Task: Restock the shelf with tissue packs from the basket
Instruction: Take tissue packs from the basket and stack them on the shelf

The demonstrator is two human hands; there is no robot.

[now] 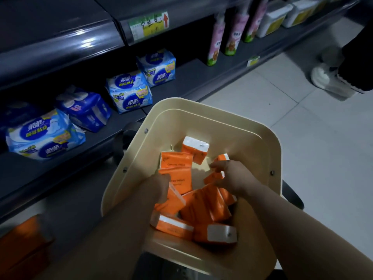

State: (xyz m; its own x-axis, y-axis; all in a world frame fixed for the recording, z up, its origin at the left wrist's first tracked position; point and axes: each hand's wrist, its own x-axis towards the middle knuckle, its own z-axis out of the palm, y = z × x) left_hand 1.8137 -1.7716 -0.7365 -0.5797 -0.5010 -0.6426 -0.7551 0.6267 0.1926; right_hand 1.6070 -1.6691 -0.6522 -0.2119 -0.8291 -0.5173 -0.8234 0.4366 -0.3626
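Inside the cream basket (268, 150) beside the shelf (191, 75), both hands reach among loose orange tissue packs (210, 205): the left hand (155, 188) grips one, the right hand (232, 175) pinches another.

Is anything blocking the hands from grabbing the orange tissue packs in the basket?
Nothing visible. The left hand and right hand are already inside the open-topped beige plastic basket, touching the orange tissue packs.
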